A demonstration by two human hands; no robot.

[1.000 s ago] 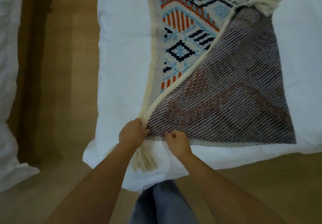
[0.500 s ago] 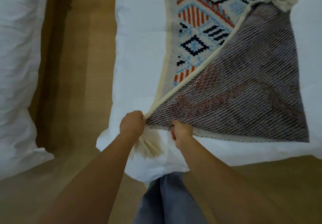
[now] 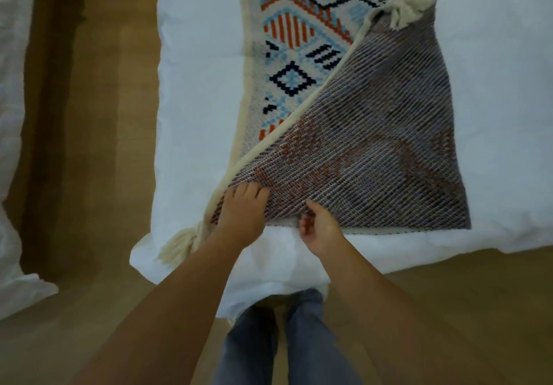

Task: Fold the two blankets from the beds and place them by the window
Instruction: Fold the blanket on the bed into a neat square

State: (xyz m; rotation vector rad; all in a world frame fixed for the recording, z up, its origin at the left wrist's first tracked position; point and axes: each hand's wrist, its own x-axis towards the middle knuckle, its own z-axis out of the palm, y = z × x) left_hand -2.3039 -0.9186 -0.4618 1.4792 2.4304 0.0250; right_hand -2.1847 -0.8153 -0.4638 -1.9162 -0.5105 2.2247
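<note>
The blanket [image 3: 374, 145] lies flat on the bed [image 3: 194, 85], close to its near edge and toward the near-left corner. One corner is folded over along a diagonal. So the grey back side covers the near-right part, and the coloured pattern shows only at the far left. I judge this is an early fold, made on the bed because the surface keeps the cloth flat. The far tassel [image 3: 410, 10] of the folded corner rests on the blanket toward the far side. The near tassel [image 3: 179, 244] lies near the bed's near edge, where the diagonal begins.

The left hand [image 3: 242, 211] lies on the back side at that same point, fingers spread and flat. Probably it presses the layers so that they do not slide. The right hand [image 3: 320, 229] is just beside it at the near hem, fingers curled. Whether it pinches the hem or only touches it, I cannot tell.

Left of the bed is the wooden floor [image 3: 89, 175], then a second bed [image 3: 12, 115]. No window is in view, so the placing is still far off.
</note>
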